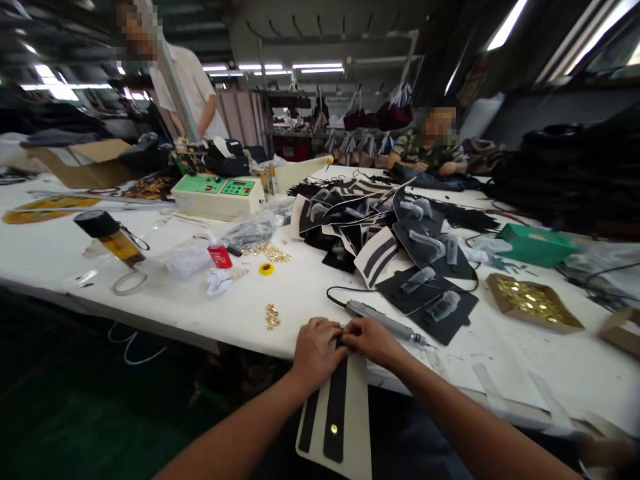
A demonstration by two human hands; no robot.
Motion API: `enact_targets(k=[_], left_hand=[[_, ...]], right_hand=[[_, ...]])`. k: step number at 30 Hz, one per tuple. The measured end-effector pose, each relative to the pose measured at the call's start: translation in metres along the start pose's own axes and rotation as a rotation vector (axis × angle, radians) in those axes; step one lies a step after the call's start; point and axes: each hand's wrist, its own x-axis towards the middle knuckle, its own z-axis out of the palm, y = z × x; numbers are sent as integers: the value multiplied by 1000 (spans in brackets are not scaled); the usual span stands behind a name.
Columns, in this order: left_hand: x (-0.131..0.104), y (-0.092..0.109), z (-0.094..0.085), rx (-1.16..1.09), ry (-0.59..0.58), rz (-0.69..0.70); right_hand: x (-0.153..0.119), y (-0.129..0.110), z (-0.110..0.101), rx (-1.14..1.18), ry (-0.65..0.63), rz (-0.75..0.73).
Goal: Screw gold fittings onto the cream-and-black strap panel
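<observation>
A cream panel with dark stripes hangs over the table's near edge, one gold stud on a stripe. My left hand is closed on the panel's upper end. Beside it, my right hand pinches at the same spot, its fingertips touching the left ones; whatever lies between them is hidden. An electric screwdriver lies just beyond my right hand. Small gold screws form a little pile to the left of my hands.
Black and cream panels are heaped ahead. A box of gold discs stands right, near a green box. Farther left are a red bottle, yellow tape, a drink bottle and a machine. Two people are across the table.
</observation>
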Motion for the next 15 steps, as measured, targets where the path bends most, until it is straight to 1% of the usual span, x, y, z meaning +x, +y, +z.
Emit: enact_targets(k=[4,8,14,15], left_hand=[[-1,-3,1,16,-16,-1],[-1,-3,0,43,-16,3],[0,-4,1,59,-20,11],[0,-5,1,60,-19,11]], right_hand=[[-3,5,5,-16,43,-29],[-5,4,5,-24,50,-56],[-11,-1,-1,16,32,-89],[-12,-1,-4,30,50,-87]])
